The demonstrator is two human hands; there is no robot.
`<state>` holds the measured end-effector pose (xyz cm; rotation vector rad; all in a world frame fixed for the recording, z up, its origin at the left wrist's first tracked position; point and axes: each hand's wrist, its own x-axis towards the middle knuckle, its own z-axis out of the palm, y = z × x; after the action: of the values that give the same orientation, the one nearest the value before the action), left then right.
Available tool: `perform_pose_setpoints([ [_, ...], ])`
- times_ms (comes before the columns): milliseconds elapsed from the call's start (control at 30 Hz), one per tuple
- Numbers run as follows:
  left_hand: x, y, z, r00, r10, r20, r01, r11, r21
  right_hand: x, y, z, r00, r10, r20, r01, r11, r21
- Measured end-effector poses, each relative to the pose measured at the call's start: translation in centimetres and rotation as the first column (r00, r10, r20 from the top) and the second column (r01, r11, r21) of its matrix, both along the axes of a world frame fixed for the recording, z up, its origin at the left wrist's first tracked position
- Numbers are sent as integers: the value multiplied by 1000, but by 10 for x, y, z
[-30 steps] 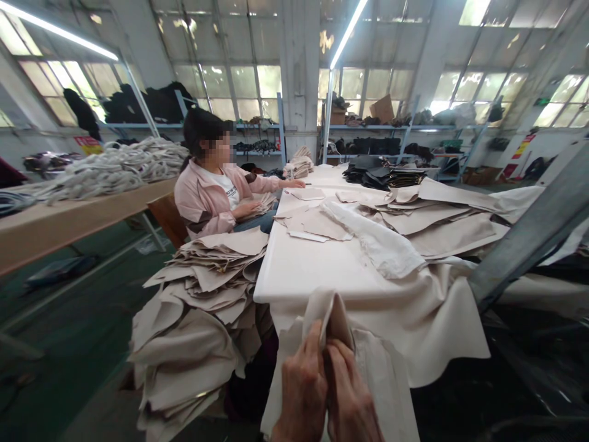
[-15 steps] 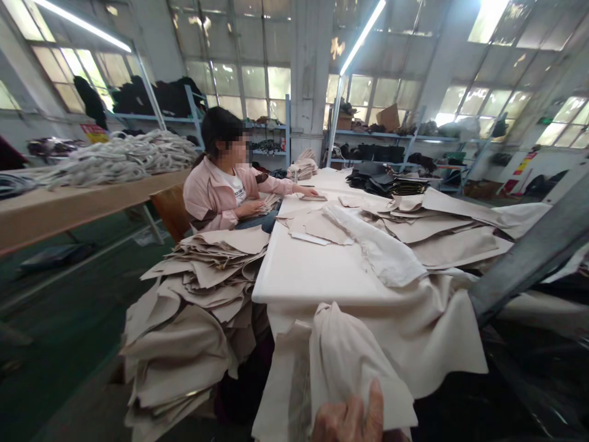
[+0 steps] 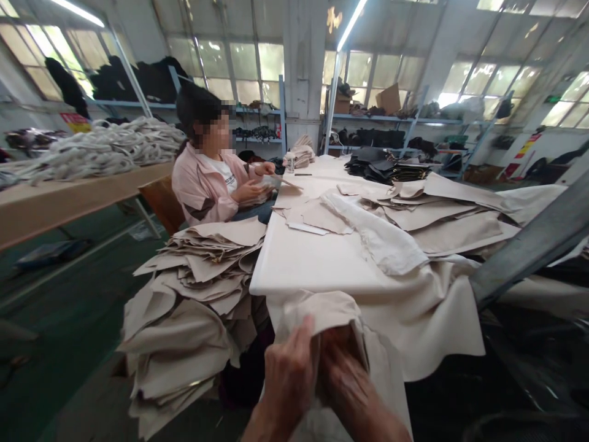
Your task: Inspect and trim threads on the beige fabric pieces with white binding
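A beige fabric piece is raised in front of me at the near end of the table, bent over into a hollow. My left hand grips its left side, fingers closed on the cloth. Inside the hollow is my right hand, with the fabric arching over it; its fingers are in shadow and mostly hidden. More beige cloth hangs below and to the right of my wrists. Just beyond my hands lies the cream-covered table, its cover draping down at the front.
Left of my hands stands a tall stack of beige cut pieces. A seated co-worker in a pink jacket handles small pieces. On the table are loose beige panels, white cloth and a dark pile. A metal post slants at right.
Both my hands are now up at the fabric piece; before, one showed low in view. The fabric has folded open around my right hand. The co-worker's reaching hand has drawn back with a piece.
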<state>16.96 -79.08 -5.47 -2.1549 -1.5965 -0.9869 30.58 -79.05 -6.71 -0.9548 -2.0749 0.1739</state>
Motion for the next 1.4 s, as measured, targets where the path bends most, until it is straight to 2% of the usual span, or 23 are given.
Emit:
perform_pose_setpoints([
  [133,-18,3,30,996,73,53,-65,988,-139,19,-20,17,973,71,220,-89,993,75],
  [200,-19,-4,43,996,80,33,-74,984,-162,25,-28,23,992,-37,119,3,963,269],
  [300,-15,-23,57,996,80,-42,-83,993,-80,24,-31,28,963,-248,-108,270,848,456],
  [367,-12,-36,63,989,129,-77,-129,992,4,19,-28,31,908,-343,-241,411,842,349],
  [400,-10,-42,65,983,164,-87,-161,986,41,16,-26,32,890,-349,-293,416,885,209],
  [467,-7,-48,66,968,225,-111,-218,974,67,10,-23,33,879,-275,-390,202,955,-218],
  [500,-6,-50,66,962,245,-123,-241,969,47,7,-22,33,861,-214,-462,2,909,-418],
  [533,-6,-51,65,960,252,-125,-253,967,7,5,-21,32,823,-168,-543,-198,810,-551],
  [600,-7,-52,63,965,245,-91,-256,957,-134,0,-19,28,710,-174,-682,-464,613,-639],
  [633,-8,-52,63,967,249,-63,-256,943,-212,-2,-20,27,662,-202,-721,-511,581,-633],
  [700,-11,-53,62,957,291,-19,-280,899,-337,-5,-22,25,648,-246,-721,-442,649,-619],
  [800,-12,-56,61,931,365,-22,-340,841,-421,-8,-30,25,790,-216,-574,-94,882,-461],
  [833,-11,-58,60,929,369,-20,-341,837,-428,-8,-33,25,846,-195,-496,-3,929,-370],
  [900,-8,-60,58,939,345,-13,-318,851,-419,-8,-36,23,920,-149,-363,50,963,-267],
  [933,-6,-61,57,944,329,-13,-307,865,-398,-8,-36,21,932,-136,-336,35,957,-290],
  [1000,-4,-62,56,949,315,-30,-306,889,-341,-6,-32,17,900,-108,-422,-121,868,-481],
  [1067,-3,-62,55,941,334,-48,-332,889,-314,-3,-26,13,730,-150,-667,-445,637,-630],
  [1133,-3,-60,56,935,352,-42,-343,868,-358,-1,-19,12,459,-285,-842,-751,382,-539],
  [1200,-2,-59,57,940,342,-11,-312,844,-436,-1,-16,13,268,-380,-885,-886,265,-382],
  [1233,-1,-58,57,942,336,5,-295,833,-468,-3,-15,14,234,-387,-892,-908,240,-342],
  [1300,3,-57,56,943,330,30,-269,815,-514,-8,-16,14,260,-351,-899,-903,241,-356],
  [1333,5,-57,56,942,333,41,-261,804,-535,-10,-18,13,324,-314,-892,-868,277,-412],
  [1400,8,-59,53,937,342,69,-238,770,-592,-16,-21,8,533,-203,-821,-689,459,-561],
])
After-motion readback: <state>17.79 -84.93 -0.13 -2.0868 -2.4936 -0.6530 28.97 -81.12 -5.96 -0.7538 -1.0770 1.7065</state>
